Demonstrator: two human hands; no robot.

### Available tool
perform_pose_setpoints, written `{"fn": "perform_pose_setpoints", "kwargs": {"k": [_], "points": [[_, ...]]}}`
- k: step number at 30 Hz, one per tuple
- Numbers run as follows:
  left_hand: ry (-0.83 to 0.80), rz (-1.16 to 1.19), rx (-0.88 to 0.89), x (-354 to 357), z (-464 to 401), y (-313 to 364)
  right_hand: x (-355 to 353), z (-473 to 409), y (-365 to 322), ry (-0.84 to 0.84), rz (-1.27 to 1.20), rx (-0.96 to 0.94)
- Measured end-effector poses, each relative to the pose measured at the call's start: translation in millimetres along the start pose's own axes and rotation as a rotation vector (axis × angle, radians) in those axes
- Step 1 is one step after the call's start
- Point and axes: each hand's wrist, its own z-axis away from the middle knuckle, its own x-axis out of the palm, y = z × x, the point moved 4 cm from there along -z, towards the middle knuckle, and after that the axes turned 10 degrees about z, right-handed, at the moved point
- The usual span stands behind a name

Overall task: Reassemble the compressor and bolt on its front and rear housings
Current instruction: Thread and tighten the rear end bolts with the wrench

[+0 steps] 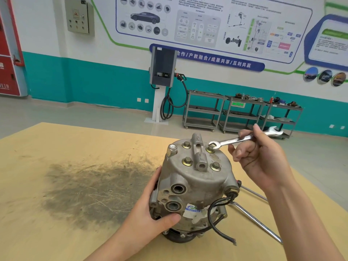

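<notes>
1. The tan wooden desk (pixel 56 147) carried the work; a broad dark grease smear (pixel 98 189) spread across its middle, toward the left of the task's thing.

2. The grey cast-aluminium compressor (pixel 194 189) stood on end near the desk's right edge, its black pulley end down and its domed housing (pixel 195 166) uppermost. That upper housing sat flush on the body, so the stack looked assembled, at least at this end.

3. The left hand (pixel 150 210) gripped the compressor's lower left side, fingers curled round the back and thumb pressed beside the lower port, steadying it.

4. The right hand (pixel 258 157) was clamped on the shank of a bright steel open-ended spanner (pixel 243 139), fingers curled round it, above the desk's right edge.

5. A long chromed bar tool (pixel 258 219) lay on the desk to the right of the compressor, untouched.

6. A black frayed cable (pixel 216 221) hung loose from the compressor's right side.

7. Four hex bolts with brass-coloured washers sat in the housing top: far left (pixel 186 144), near left (pixel 187 161), near right (pixel 215 166) and far right (pixel 210 149). The spanner's end was on the far-right bolt.

8. Judged from this, all four bolts on this housing were in place and final tightening was under way. How tight each was could not be told, and the lower housing's bolts were mostly hidden, so that end remained unconfirmed.
</notes>
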Motion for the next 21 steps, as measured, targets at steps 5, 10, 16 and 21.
{"fn": "perform_pose_setpoints", "kwargs": {"k": [5,10,16,21], "points": [[0.018,-0.018,0.001,-1.0,0.8,0.1,0.9,0.1,4.9,0.040,0.053,0.025],[0.010,-0.003,-0.005,0.5,1.2,1.2,4.5,2.0,11.2,0.027,-0.036,0.060],[0.018,0.016,-0.005,2.5,2.1,5.0,16.9,-18.3,11.1,0.018,-0.050,0.220],[0.017,0.009,0.005,4.0,3.2,7.5,22.9,-27.0,8.1,0.004,0.065,0.206]]}}
